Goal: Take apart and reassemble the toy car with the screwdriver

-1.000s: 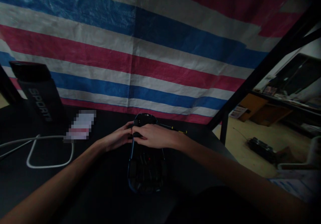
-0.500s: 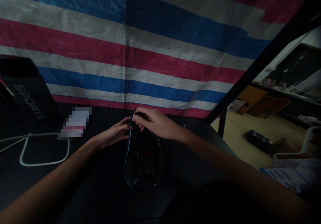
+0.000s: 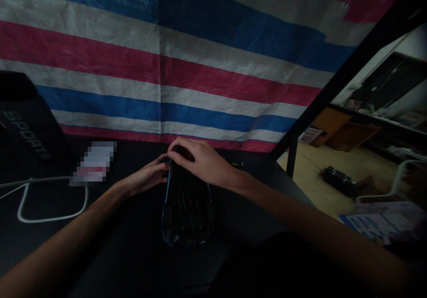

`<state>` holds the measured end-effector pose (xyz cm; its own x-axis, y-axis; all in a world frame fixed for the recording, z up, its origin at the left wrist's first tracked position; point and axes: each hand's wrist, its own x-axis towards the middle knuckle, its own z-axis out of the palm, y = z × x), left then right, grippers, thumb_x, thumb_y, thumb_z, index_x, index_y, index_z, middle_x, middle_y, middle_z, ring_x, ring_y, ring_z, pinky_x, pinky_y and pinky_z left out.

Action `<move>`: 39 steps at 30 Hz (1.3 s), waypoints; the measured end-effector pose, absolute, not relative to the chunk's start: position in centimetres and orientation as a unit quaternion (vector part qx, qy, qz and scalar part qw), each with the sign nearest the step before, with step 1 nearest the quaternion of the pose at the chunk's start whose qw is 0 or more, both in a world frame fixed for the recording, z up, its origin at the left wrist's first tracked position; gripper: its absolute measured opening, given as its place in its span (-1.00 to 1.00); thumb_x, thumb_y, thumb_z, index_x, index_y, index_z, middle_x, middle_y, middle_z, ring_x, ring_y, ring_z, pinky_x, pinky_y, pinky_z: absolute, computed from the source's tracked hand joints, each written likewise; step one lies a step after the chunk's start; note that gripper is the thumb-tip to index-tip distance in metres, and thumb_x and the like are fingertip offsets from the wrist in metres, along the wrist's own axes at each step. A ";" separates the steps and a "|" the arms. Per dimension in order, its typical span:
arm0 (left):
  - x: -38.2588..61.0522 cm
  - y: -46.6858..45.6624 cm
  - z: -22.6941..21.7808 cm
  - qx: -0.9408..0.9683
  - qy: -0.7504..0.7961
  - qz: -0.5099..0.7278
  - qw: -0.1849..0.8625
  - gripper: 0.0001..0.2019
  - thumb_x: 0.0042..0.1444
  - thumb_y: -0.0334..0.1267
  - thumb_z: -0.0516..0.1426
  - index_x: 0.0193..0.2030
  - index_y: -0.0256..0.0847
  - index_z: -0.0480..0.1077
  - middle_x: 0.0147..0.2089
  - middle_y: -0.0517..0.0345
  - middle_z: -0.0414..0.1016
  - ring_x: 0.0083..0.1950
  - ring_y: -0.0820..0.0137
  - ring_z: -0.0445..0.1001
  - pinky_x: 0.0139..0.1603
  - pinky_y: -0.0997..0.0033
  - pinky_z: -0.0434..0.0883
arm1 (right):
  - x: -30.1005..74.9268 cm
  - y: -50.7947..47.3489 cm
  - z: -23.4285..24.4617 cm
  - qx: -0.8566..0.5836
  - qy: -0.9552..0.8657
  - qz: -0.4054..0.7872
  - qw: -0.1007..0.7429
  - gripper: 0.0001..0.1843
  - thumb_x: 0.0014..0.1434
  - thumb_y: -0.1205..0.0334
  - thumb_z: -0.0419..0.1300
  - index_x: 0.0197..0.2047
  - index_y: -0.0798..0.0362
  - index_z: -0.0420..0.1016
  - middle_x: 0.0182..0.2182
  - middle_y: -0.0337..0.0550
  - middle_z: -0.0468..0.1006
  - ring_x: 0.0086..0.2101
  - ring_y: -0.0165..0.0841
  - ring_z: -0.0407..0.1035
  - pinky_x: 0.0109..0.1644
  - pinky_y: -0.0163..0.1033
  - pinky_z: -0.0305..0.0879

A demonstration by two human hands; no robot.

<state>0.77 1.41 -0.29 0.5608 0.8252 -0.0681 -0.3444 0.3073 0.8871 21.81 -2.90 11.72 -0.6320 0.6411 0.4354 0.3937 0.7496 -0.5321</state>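
Note:
A dark toy car (image 3: 187, 213) with a blue edge lies on the black table, apparently underside up, its far end away from me. A tiny red spot shows on its underside. My left hand (image 3: 150, 175) steadies the far left side of the car, thumb and fingertips against the edge. My right hand (image 3: 200, 158) curls over the far end, thumb and index finger closed around a black rounded part (image 3: 175, 150) that looks like a wheel. My fingers hide most of that part, and the scene is very dim.
A yellow and black tool (image 3: 236, 164) lies behind my right wrist. To the left are a white cable (image 3: 53, 220), a blurred pale packet (image 3: 95, 160) and a black box (image 3: 30, 124) marked SPORT. A striped sheet (image 3: 200, 84) hangs behind the table (image 3: 133, 244).
My view has shifted slightly, so everything sits a little further left. My right hand has turned over the car's far end, and more of the yellow and black tool shows.

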 end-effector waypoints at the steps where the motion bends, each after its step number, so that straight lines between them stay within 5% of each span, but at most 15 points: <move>1: 0.8 1.4 -0.2 0.447 0.270 0.384 0.762 -0.60 0.13 -0.40 0.28 0.10 -0.11 0.41 -0.18 0.19 0.59 -0.15 0.33 0.57 0.01 0.27 0.45 | 21.8 -2.9 11.7 -0.295 -0.884 0.191 0.309 -0.77 0.45 0.11 0.09 -0.02 0.06 0.47 -0.18 -0.16 0.60 -0.20 -0.37 0.45 -0.09 -0.25 0.28; 9: 0.9 1.2 0.1 0.449 0.282 0.381 0.757 -0.64 0.12 -0.36 0.32 0.06 -0.12 0.44 -0.16 0.15 0.63 -0.10 0.27 0.60 0.01 0.25 0.47 | 21.5 -4.0 12.3 -0.386 -0.899 0.037 0.202 -0.64 0.51 0.00 -0.06 -0.03 0.01 0.48 -0.33 -0.18 0.61 -0.35 -0.34 0.46 -0.24 -0.21 0.17; 15: 0.6 1.4 0.0 0.437 0.272 0.390 0.764 -0.65 0.12 -0.35 0.36 0.04 -0.10 0.46 -0.14 0.16 0.65 -0.13 0.31 0.62 0.00 0.32 0.46 | 21.6 -4.2 12.2 -0.315 -0.921 0.026 0.227 -0.73 0.42 0.20 0.04 0.12 0.03 0.40 -0.04 -0.12 0.63 -0.10 -0.29 0.49 0.00 -0.19 0.26; 21: 0.4 1.2 0.2 0.467 0.280 0.362 0.757 -0.46 0.16 -0.30 0.36 0.27 -0.09 0.36 0.10 -0.01 0.63 0.09 0.19 0.61 0.15 0.21 0.43 | 21.6 -4.5 12.4 -0.405 -0.896 -0.039 0.180 -0.64 0.50 0.05 -0.08 0.06 0.02 0.45 -0.29 -0.12 0.63 -0.32 -0.27 0.49 -0.22 -0.17 0.23; 28: 0.6 0.9 0.6 0.488 0.301 0.356 0.738 -0.44 0.16 -0.25 0.37 0.28 -0.07 0.36 0.13 -0.01 0.62 0.15 0.17 0.59 0.23 0.18 0.44 | 22.8 -3.4 13.0 -0.277 -0.929 0.043 0.241 -0.75 0.46 0.27 -0.01 0.10 0.07 0.40 0.02 -0.05 0.57 0.00 -0.32 0.44 0.09 -0.22 0.27; 34: 0.7 0.9 0.8 0.500 0.313 0.354 0.726 -0.47 0.15 -0.23 0.37 0.25 -0.11 0.39 0.16 -0.08 0.61 0.18 0.11 0.59 0.22 0.18 0.46 | 22.2 -4.1 12.8 -0.378 -0.908 -0.009 0.180 -0.66 0.52 0.09 -0.08 0.02 0.02 0.47 -0.32 -0.18 0.60 -0.36 -0.34 0.42 -0.25 -0.22 0.11; 39: 0.8 0.9 1.0 0.514 0.305 0.348 0.723 -0.38 0.09 -0.21 0.40 0.29 -0.05 0.37 0.19 -0.01 0.61 0.27 0.09 0.52 0.24 0.21 0.46 | 22.0 -4.4 12.8 -0.357 -0.911 0.028 0.206 -0.74 0.42 0.13 0.05 0.08 0.01 0.41 -0.35 -0.26 0.56 -0.43 -0.39 0.33 -0.30 -0.23 0.04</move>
